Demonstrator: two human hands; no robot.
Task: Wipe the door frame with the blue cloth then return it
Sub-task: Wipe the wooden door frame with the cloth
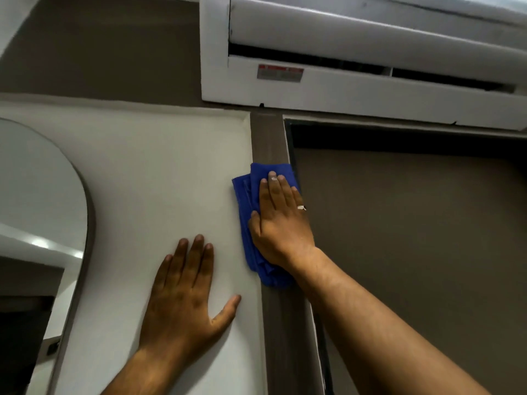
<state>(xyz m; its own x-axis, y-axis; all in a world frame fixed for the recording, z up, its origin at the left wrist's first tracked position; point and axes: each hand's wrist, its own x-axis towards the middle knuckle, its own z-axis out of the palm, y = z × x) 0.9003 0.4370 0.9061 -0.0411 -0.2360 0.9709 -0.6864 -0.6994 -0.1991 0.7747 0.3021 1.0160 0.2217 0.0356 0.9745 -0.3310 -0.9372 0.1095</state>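
From the head view, the person's right hand (281, 223) is lying flat, fingers together, pressing a folded blue cloth (251, 201) against the dark brown upright door frame (268, 138), a little below the frame's top corner. A ring (301, 207) is showing on one finger. Left of the frame, the left hand (186, 292) is resting open, fingers spread, on the white wall (142, 166). A white air conditioner (356, 89) is hanging above the frame; a rounded mirror (37, 195) is sitting far left.

Right hand (281, 223) pressing the blue cloth (256, 195) flat on the door frame (269, 138), left hand (185, 292) flat on the wall (142, 166).
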